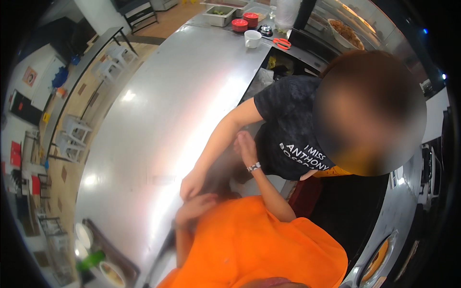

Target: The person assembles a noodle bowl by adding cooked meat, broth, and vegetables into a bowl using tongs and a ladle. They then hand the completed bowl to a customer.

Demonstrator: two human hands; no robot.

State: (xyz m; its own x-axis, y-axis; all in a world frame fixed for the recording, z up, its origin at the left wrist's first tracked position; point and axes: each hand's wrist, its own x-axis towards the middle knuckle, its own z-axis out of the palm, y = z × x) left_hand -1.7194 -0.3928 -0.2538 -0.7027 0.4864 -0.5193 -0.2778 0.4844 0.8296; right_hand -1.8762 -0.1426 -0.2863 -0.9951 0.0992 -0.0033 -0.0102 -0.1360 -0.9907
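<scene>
My left hand [196, 207] is at the near edge of the steel counter [144, 125], just in front of my orange top [259, 240]. Its fingers are loosely stretched toward the right and no object shows in them. Right beside it is a co-worker's hand [193, 185], low over the counter edge; whether the two touch I cannot tell. My right hand [246, 148], with a pale wristband [253, 166], is raised near the co-worker's dark shirt [288, 120]. The fingers of that hand are curled in, and nothing is visible in them.
At the counter's far end stand a white mug [252, 39], red tins [240, 25], orange-handled scissors [282, 44] and a steel food pan [219, 16]. A tray with bowls [113, 273] lies at the near left. The co-worker stands close on the right. White stools [74, 132] are beyond the counter.
</scene>
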